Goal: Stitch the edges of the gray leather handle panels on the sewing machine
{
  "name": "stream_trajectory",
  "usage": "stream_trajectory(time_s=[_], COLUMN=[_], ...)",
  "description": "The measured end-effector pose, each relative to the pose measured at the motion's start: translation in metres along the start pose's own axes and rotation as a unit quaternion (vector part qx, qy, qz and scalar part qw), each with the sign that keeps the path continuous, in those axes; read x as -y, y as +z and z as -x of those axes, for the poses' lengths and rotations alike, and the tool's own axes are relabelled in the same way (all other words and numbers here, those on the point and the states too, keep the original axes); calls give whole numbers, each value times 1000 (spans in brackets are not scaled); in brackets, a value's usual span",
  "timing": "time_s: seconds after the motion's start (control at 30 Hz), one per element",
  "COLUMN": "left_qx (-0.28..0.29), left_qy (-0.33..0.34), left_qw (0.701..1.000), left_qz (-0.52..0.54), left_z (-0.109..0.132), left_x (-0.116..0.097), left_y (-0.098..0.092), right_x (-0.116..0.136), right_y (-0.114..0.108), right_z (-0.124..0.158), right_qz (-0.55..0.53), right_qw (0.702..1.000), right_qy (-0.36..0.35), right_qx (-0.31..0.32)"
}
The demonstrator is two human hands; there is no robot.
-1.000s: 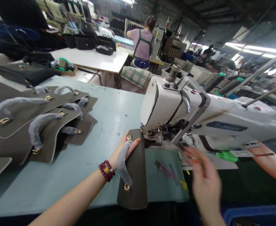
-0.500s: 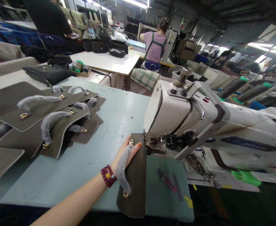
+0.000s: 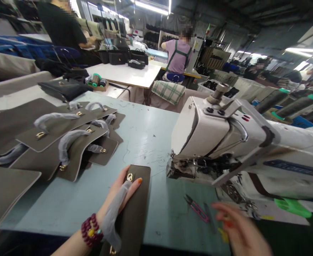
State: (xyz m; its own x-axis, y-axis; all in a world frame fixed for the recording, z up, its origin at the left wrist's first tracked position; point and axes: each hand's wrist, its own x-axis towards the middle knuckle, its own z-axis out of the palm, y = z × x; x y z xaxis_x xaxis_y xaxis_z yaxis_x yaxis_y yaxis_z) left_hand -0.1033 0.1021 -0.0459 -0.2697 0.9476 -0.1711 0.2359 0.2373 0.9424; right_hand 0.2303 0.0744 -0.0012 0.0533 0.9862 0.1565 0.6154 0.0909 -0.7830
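A worker's left hand (image 3: 114, 193) holds a grey-brown bag panel (image 3: 135, 213) at the near side of a pale blue-green worktable (image 3: 148, 122), thumb pressed on its upper face beside a gold-toned fitting (image 3: 130, 176). The other fingers are largely hidden by the panel, and whether they are spread or together cannot be told. A handle (image 3: 113, 213) in translucent wrapping crosses over the hand, and a dark red bead bracelet (image 3: 91, 230) circles the wrist. The panel lies left of a white sewing machine (image 3: 212, 133), with a strip of bare tabletop between them. The right hand (image 3: 242, 229), blurred, is at the table's right corner near pink-handled snips (image 3: 196, 208), its fingers loosely bent; whether they pinch anything cannot be told. To the left, more panels (image 3: 39, 163) with wrapped handles overlap in a spread pile, a black bag (image 3: 63, 88) beyond them. In the background, a person in a purple top and green straps (image 3: 179, 55) sits back to the camera near a white table (image 3: 143, 76) bearing black bags (image 3: 117, 57), while another in a dark top (image 3: 60, 28) is at the upper left
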Motion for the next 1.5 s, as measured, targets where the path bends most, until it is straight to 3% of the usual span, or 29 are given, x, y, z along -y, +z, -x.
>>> stream_trajectory(time_s=[0.07,0.13,0.2,0.27,0.37,0.5,0.63,0.73,0.83,0.9,0.97,1.07,1.17,1.27,1.37,1.43,1.5], left_qx=[-12,-28,-30,-30,-26,78,101,40,-125,-246,-330,-361,-320,-264,-218,-184,-135], left_qy=[3,14,32,50,46,-2,-26,-19,59,133,177,159,132,139,161,163,125], left_qw=[1000,999,999,998,998,978,950,972,988,959,918,888,898,921,939,960,983], left_qz=[6,21,27,23,40,196,293,230,69,-41,-131,-236,-270,-250,-210,-133,14], left_z=[5,9,13,15,18,21,23,22,12,-2,-24,-61,-88,-88,-61,-37,-13], left_x=[3,3,4,7,15,27,43,52,50,43,37,31,27,18,2,-10,-20], left_y=[3,7,11,11,7,-7,-25,-44,-75,-101,-130,-172,-196,-191,-163,-142,-122], right_x=[1,11,28,45,58,55,54,62,75,86,94,94,76,52,41,45,57], right_y=[53,103,140,159,164,159,161,172,188,199,207,213,215,216,214,209,199], right_z=[6,9,6,-1,-11,-14,-13,-24,-54,-78,-94,-85,-44,0,25,32,33], right_qz=[-95,-190,-261,-317,-368,-412,-395,-389,-433,-490,-536,-549,-492,-433,-396,-383,-359], right_qw=[986,952,925,906,886,858,864,862,856,842,819,803,817,837,854,871,903], right_qy=[15,65,96,83,78,118,151,188,211,207,202,223,270,304,301,265,193], right_qx=[133,229,260,268,272,282,274,266,188,82,27,63,132,142,153,155,134])
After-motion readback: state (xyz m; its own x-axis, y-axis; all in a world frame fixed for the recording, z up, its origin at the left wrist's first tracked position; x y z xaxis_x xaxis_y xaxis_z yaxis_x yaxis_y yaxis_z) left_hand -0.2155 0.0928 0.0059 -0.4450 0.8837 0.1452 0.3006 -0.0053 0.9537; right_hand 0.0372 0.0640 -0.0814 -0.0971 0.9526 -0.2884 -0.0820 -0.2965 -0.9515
